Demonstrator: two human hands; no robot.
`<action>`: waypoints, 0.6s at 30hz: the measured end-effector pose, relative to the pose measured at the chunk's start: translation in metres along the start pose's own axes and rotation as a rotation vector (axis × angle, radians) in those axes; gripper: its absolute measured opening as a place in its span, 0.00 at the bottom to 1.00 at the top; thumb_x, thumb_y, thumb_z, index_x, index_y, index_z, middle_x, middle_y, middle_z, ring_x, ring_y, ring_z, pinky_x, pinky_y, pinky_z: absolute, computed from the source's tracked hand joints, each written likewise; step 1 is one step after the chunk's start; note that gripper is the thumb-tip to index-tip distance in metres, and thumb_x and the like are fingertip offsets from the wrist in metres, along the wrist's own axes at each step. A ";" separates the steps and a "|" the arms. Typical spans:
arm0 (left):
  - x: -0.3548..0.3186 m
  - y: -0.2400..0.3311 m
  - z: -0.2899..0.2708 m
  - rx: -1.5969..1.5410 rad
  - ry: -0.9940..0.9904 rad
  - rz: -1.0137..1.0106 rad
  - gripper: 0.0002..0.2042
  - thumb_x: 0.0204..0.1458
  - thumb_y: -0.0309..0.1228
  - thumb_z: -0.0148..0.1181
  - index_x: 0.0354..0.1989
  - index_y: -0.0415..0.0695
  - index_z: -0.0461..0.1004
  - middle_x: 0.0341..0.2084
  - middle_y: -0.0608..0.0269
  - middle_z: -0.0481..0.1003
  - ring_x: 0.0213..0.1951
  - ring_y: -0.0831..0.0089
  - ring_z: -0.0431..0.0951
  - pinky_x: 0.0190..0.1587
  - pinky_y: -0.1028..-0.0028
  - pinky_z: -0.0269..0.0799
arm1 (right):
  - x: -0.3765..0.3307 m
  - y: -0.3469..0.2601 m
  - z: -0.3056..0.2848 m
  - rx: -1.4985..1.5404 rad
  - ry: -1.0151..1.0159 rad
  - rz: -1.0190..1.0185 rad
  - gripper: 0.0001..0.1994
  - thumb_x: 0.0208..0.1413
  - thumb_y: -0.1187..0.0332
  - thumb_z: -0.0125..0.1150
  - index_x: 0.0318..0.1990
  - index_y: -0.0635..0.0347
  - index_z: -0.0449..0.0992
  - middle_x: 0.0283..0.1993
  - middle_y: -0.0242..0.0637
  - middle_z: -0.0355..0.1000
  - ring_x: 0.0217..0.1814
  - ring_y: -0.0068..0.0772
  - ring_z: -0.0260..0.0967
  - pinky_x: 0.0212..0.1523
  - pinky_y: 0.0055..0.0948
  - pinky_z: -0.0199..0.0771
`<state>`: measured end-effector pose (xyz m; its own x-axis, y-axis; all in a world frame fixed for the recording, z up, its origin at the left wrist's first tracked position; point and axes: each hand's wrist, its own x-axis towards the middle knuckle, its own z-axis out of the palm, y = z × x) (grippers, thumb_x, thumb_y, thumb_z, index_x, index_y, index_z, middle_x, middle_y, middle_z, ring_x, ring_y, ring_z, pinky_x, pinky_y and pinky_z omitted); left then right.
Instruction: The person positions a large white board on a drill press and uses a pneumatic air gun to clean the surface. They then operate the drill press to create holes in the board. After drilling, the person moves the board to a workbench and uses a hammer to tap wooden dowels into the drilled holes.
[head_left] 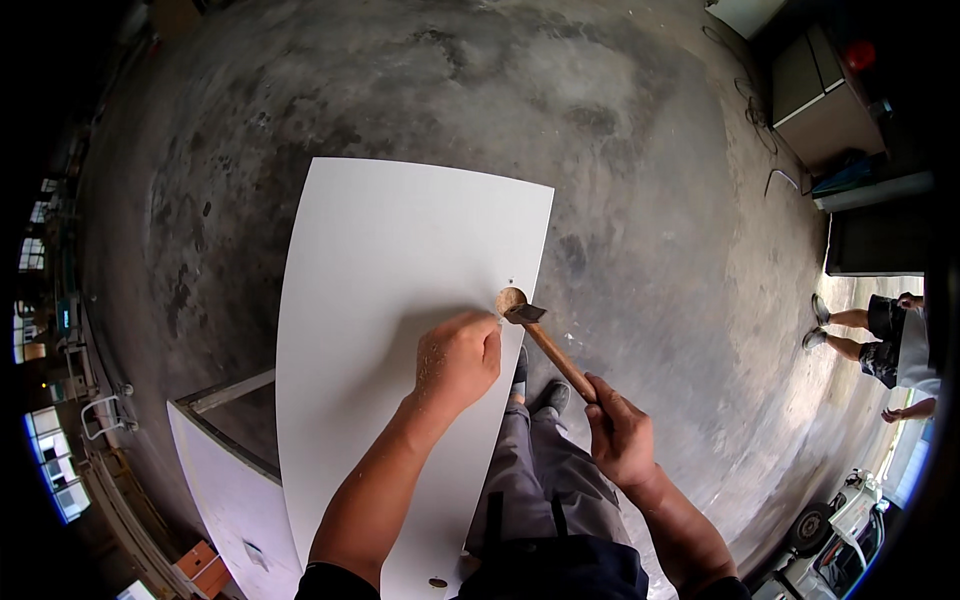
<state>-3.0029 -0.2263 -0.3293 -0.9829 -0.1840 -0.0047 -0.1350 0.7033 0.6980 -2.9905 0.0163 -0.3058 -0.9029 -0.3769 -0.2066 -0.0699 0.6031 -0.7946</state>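
Observation:
A white board lies in front of me, with a round brown recess cut near its right edge. My right hand is wrapped round the wooden handle of a hammer. The dark hammer head is over the lower right rim of that recess; I cannot tell whether it touches. Just left of the hammer head, my left hand is closed in a fist low over the board. Whatever its fingers hold is hidden. Pale specks cling to the back of this hand and wrist.
Left of the board is a pale panel with a frame. A second recess is near the board's lower end. My shoes stand beside its right edge. At far right are a person, a cabinet and a vehicle.

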 end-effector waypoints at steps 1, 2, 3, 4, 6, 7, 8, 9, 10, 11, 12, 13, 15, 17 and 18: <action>0.001 0.000 0.000 0.007 -0.012 0.003 0.05 0.48 0.20 0.54 0.22 0.37 0.69 0.20 0.51 0.70 0.23 0.51 0.71 0.26 0.61 0.65 | 0.001 -0.001 0.000 -0.015 -0.005 -0.007 0.19 0.56 0.75 0.57 0.56 0.59 0.71 0.33 0.45 0.74 0.28 0.44 0.73 0.30 0.33 0.73; 0.002 0.000 -0.001 0.014 -0.025 0.006 0.05 0.48 0.20 0.54 0.22 0.37 0.68 0.19 0.51 0.70 0.23 0.51 0.71 0.26 0.60 0.65 | 0.001 -0.002 0.001 -0.031 -0.010 -0.014 0.19 0.56 0.75 0.57 0.56 0.59 0.71 0.33 0.45 0.74 0.28 0.44 0.73 0.29 0.33 0.73; 0.003 0.000 -0.002 0.021 -0.037 0.009 0.05 0.48 0.20 0.54 0.22 0.36 0.68 0.19 0.51 0.70 0.23 0.51 0.71 0.26 0.60 0.65 | 0.002 -0.001 0.002 -0.041 -0.003 -0.030 0.19 0.56 0.75 0.57 0.56 0.59 0.71 0.32 0.45 0.74 0.28 0.45 0.73 0.29 0.33 0.73; 0.003 0.000 -0.002 0.021 -0.035 0.012 0.05 0.48 0.20 0.54 0.21 0.36 0.68 0.19 0.51 0.69 0.23 0.50 0.70 0.26 0.60 0.65 | 0.003 0.001 0.003 -0.051 0.005 -0.045 0.19 0.55 0.75 0.57 0.56 0.59 0.71 0.32 0.46 0.74 0.28 0.45 0.73 0.29 0.34 0.73; 0.003 -0.001 -0.002 0.020 -0.031 0.018 0.06 0.47 0.20 0.54 0.21 0.36 0.67 0.19 0.51 0.69 0.23 0.50 0.70 0.25 0.60 0.64 | 0.004 0.000 0.003 -0.046 0.013 -0.056 0.19 0.55 0.75 0.57 0.56 0.60 0.71 0.32 0.46 0.74 0.28 0.46 0.73 0.28 0.35 0.73; 0.003 -0.001 -0.002 0.026 -0.034 0.017 0.06 0.47 0.20 0.54 0.20 0.36 0.67 0.18 0.51 0.69 0.23 0.50 0.70 0.25 0.60 0.64 | 0.004 -0.003 0.001 -0.031 0.015 -0.051 0.18 0.55 0.74 0.56 0.55 0.60 0.71 0.32 0.46 0.74 0.28 0.47 0.73 0.28 0.36 0.73; 0.003 -0.002 -0.002 0.031 -0.037 0.017 0.06 0.47 0.20 0.54 0.20 0.36 0.67 0.18 0.51 0.69 0.23 0.50 0.70 0.25 0.60 0.64 | 0.003 -0.005 -0.001 -0.016 0.016 -0.046 0.18 0.55 0.74 0.56 0.55 0.60 0.71 0.32 0.47 0.74 0.28 0.47 0.73 0.28 0.36 0.73; 0.003 -0.002 -0.002 0.035 -0.039 0.015 0.06 0.47 0.20 0.54 0.20 0.36 0.67 0.18 0.50 0.69 0.23 0.50 0.70 0.25 0.60 0.64 | 0.003 -0.008 -0.003 -0.011 0.034 -0.075 0.18 0.55 0.75 0.56 0.55 0.60 0.71 0.32 0.47 0.74 0.27 0.47 0.73 0.28 0.36 0.72; 0.003 -0.002 -0.002 0.037 -0.041 0.013 0.06 0.47 0.20 0.54 0.20 0.36 0.67 0.18 0.50 0.69 0.22 0.50 0.70 0.25 0.60 0.64 | 0.002 -0.010 -0.005 -0.006 0.051 -0.104 0.19 0.55 0.75 0.56 0.55 0.61 0.71 0.31 0.47 0.73 0.27 0.47 0.73 0.27 0.36 0.72; 0.003 -0.002 -0.003 0.039 -0.043 0.010 0.06 0.47 0.20 0.54 0.20 0.36 0.67 0.18 0.50 0.69 0.22 0.50 0.70 0.25 0.60 0.64 | 0.001 -0.010 -0.005 0.000 0.069 -0.134 0.19 0.55 0.76 0.56 0.55 0.61 0.71 0.31 0.47 0.73 0.27 0.47 0.73 0.27 0.36 0.72; 0.004 -0.001 -0.004 0.041 -0.047 0.010 0.06 0.47 0.20 0.54 0.20 0.36 0.67 0.18 0.50 0.69 0.22 0.50 0.70 0.25 0.59 0.64 | 0.001 -0.008 -0.004 -0.021 0.061 -0.138 0.19 0.54 0.76 0.56 0.55 0.61 0.71 0.30 0.46 0.73 0.26 0.47 0.72 0.27 0.35 0.72; 0.004 -0.001 -0.004 0.039 -0.051 0.006 0.06 0.46 0.20 0.55 0.20 0.36 0.67 0.18 0.51 0.69 0.22 0.50 0.70 0.25 0.59 0.64 | 0.000 -0.004 -0.001 -0.042 0.052 -0.143 0.20 0.54 0.77 0.55 0.55 0.62 0.71 0.30 0.46 0.73 0.26 0.46 0.72 0.26 0.35 0.71; 0.006 -0.002 -0.003 0.035 -0.057 -0.002 0.06 0.46 0.20 0.55 0.20 0.36 0.67 0.18 0.51 0.69 0.22 0.50 0.69 0.25 0.59 0.64 | 0.001 0.000 0.001 -0.086 0.039 -0.137 0.20 0.53 0.78 0.55 0.56 0.64 0.70 0.29 0.46 0.72 0.25 0.45 0.71 0.26 0.33 0.71; 0.007 0.000 -0.003 0.030 -0.062 -0.004 0.06 0.46 0.20 0.55 0.20 0.36 0.67 0.18 0.51 0.69 0.22 0.50 0.69 0.25 0.59 0.64 | 0.006 0.002 0.000 -0.135 0.030 -0.116 0.20 0.53 0.79 0.54 0.56 0.66 0.70 0.29 0.46 0.72 0.24 0.44 0.71 0.26 0.32 0.70; 0.005 0.000 -0.004 0.028 -0.065 -0.009 0.06 0.46 0.20 0.55 0.20 0.36 0.66 0.18 0.50 0.69 0.22 0.50 0.69 0.25 0.59 0.64 | 0.007 -0.001 -0.002 -0.107 0.044 -0.147 0.20 0.53 0.79 0.54 0.56 0.67 0.69 0.28 0.46 0.72 0.24 0.44 0.71 0.26 0.32 0.70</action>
<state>-3.0071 -0.2300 -0.3270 -0.9876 -0.1462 -0.0581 -0.1465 0.7209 0.6774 -2.9976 0.0140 -0.3052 -0.8973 -0.4364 -0.0659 -0.2447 0.6162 -0.7486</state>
